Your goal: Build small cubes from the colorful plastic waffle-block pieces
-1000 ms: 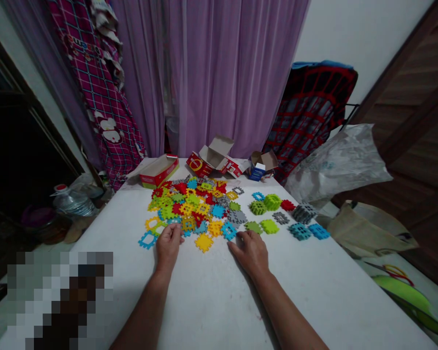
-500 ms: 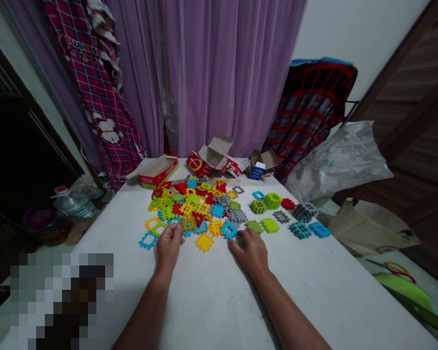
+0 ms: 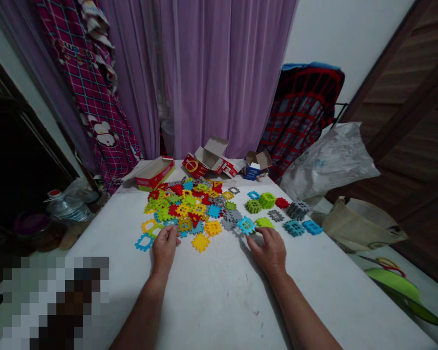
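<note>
In my right hand a light-blue windowed building tile is pinched between thumb and fingers, lifted a little off the table. My left hand rests at the near edge of a heap of toothed plastic tiles, its fingers curled together; whether anything is in them is hidden. Beside it lie a blue open-frame tile and a solid yellow tile. An orange-yellow tile lies between the hands. Just beyond my right hand is a lime-green tile.
Right of the heap stand stacks of tiles: dark green, lime, grey, teal and blue. A grey tile and red tiles lie among them. Opened boxes line the white table's back edge.
My right hand has picked up the light-blue tile from the heap's near edge and moved it right, towards the stacks. My left hand stays by the heap. The view has shifted slightly.
</note>
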Tool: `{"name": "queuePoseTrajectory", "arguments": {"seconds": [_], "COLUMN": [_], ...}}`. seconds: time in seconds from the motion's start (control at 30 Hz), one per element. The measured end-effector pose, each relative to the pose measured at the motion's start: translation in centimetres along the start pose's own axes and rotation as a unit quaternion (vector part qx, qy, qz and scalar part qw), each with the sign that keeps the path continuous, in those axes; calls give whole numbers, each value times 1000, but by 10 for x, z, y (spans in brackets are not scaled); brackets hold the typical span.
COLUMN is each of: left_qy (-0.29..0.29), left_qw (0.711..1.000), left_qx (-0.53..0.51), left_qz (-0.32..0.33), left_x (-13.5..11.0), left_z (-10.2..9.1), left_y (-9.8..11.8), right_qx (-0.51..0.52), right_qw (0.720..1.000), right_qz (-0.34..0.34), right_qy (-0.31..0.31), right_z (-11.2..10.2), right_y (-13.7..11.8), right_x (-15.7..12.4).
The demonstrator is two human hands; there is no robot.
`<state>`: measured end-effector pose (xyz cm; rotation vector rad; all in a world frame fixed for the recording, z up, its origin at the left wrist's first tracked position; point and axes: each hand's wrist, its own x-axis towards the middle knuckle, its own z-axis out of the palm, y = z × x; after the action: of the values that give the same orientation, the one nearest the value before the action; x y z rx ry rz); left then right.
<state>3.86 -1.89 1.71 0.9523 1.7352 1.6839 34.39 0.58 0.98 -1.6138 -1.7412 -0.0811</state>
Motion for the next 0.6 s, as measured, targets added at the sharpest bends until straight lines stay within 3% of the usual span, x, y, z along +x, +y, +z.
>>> {"name": "queuePoseTrajectory", "arguments": {"seconds": [0.17,0.47,0.6], "left_qy": [-7,-12,-14], "left_qw": [1000,1000,1000], "left_qx": [2,15,11], "left_qz": [4,1,-2], "left_x": [-1,0,0], "left_z": [-1,-2,-2], "left_y": [0,-1,-1], "right_qx": [-18,-56,-52], "right_qw": [1000,992,995], "right_qz": [-3,-27,-27], "right_qy": [8,-110,-85], "right_z": [-2,5,1], "right_y": [6,-24,-15], "right_x": [-1,-6,-2]}}
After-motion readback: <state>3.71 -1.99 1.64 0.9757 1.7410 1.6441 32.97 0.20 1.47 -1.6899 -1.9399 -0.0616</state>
